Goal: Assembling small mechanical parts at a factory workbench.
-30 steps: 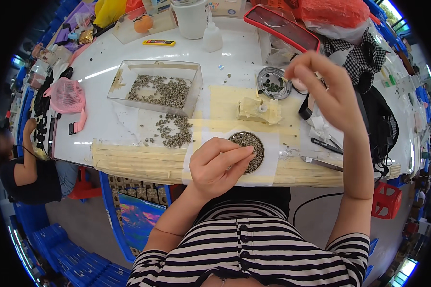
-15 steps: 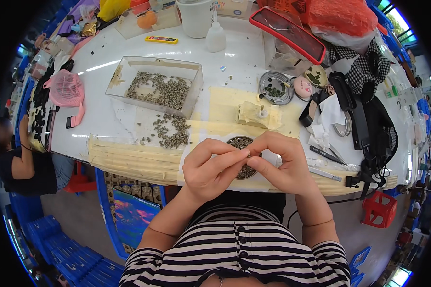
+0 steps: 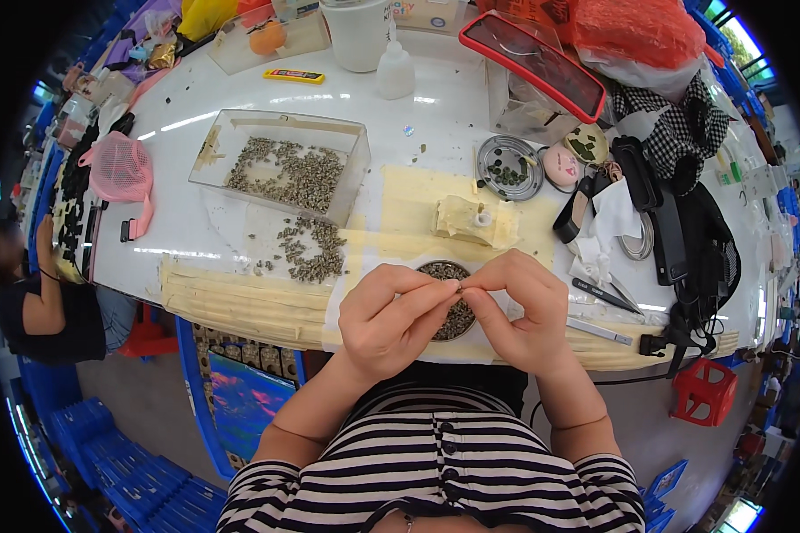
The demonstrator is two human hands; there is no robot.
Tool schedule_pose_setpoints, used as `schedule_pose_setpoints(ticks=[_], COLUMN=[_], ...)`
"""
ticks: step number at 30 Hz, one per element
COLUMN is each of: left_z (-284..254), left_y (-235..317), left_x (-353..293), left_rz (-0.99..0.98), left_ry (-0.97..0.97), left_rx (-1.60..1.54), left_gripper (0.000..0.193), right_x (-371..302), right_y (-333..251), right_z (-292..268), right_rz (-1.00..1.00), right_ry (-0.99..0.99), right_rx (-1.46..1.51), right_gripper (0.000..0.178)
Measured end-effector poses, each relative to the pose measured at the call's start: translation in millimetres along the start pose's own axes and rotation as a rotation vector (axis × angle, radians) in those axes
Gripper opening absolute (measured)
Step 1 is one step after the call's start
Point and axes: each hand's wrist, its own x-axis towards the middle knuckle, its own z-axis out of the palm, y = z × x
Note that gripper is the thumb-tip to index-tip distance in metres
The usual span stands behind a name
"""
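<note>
The left hand (image 3: 396, 322) and right hand (image 3: 526, 313) meet at the fingertips, both pinching a tiny piece (image 3: 460, 289), too small to identify, above a round dish (image 3: 444, 261) of grey parts (image 3: 453, 326). Beyond the dish, a taped block (image 3: 471, 224) stands on the desk (image 3: 182, 138); leftward, 1 clear box (image 3: 354, 178) holds similar parts, with a loose heap (image 3: 314, 256) before it.

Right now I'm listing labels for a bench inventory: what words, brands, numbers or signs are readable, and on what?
White box: coloured lettering, not transcribed.
White tub: dark lettering, not transcribed.
Flat yellow item: print too small to read.
Dark tweezers: pale marking, too small.
Red-orange bag: dark print, unreadable.
</note>
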Motion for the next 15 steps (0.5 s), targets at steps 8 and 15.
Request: schedule_pose_setpoints(ticks=[8,15], left_z=[-4.9,-2.1], left_y=[-0.5,0.4], left_x=[0.6,-0.2], left_rz=[-0.031,-0.041], left_ry=[-0.058,-0.026], left_rx=[-0.145,-0.076], left_gripper=[0.028,0.025], right_x=[-5.8,-2.2], right_y=[2.3,1.0], right_z=[-1.9,2.3], right_rz=[0.239,0.006], right_ry=[-0.1,0.015], right_rx=[0.346,0.065], right_gripper=[0.007,0.007])
